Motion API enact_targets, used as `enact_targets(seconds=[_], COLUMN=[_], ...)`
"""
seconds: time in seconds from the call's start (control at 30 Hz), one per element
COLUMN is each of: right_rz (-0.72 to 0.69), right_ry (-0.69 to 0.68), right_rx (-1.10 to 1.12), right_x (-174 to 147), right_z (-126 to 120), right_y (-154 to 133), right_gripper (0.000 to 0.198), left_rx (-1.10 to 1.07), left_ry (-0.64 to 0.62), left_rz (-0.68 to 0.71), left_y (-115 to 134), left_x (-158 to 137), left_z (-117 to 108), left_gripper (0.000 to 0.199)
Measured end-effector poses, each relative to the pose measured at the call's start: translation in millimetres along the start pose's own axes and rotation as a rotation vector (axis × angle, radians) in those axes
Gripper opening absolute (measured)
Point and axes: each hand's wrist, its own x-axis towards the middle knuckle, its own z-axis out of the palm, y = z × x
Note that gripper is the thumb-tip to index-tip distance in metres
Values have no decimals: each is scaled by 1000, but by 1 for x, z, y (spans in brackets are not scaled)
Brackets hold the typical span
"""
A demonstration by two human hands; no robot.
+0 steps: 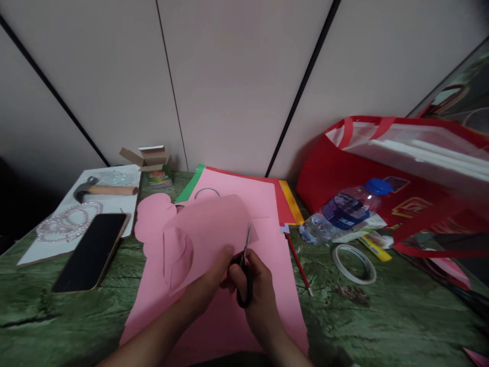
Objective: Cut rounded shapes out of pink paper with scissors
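Observation:
My right hand is closed around the black handles of a pair of scissors, with fingers through the loops. The blades point up and away from me, at the right edge of a curved piece of pink paper. My left hand pinches the lower edge of that piece, thumb on top, close beside the scissors. Its other fingers are mostly hidden. Beneath both hands lie larger pink sheets. A scalloped pink cut-out rests to the left of the held piece.
On the left are a phone, a hammer, bead strings and an opened small box. Rightward lie a red pencil, a tape roll, a water bottle and a red bag. A wall stands behind.

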Motion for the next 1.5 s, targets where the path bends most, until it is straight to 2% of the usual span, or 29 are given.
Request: enact_targets(seconds=[0.17, 0.33, 0.47, 0.57, 0.77, 0.97, 1.23, 1.37, 1.5], right_rz=[22, 27, 44, 48, 73, -32, -50, -35, -19], right_ry=[8, 4, 2, -22, -64, -37, -33, -35, -32], right_rx=[2, 14, 20, 43, 48, -25, -46, 9, 54], right_x=[0, 0, -1, -1, -2, 0, 1, 2, 3], right_z=[0, 0, -1, 2, 7, -1, -3, -1, 1], right_y=[0, 1, 2, 2, 0, 4, 5, 5, 7], right_gripper=[19, 21, 22, 22, 22, 24, 27, 28, 26], left_rx=[5, -14, -124, -181, -57, -110, -154, -183, -145], left_ry=[41, 55, 88, 50, 31, 161, 115, 187, 168], left_rz=[-21, 21, 29, 54, -79, -20, -159, -113, -66], left_y=[3, -1, -4, -4, -5, -2, 5, 6, 4], left_x=[-3, -2, 2, 3, 4, 3, -2, -1, 0], left_z=[0, 2, 4, 3, -2, -6, -4, -2, -1], left_gripper=[51, 54, 50, 48, 57, 30, 28, 25, 28])
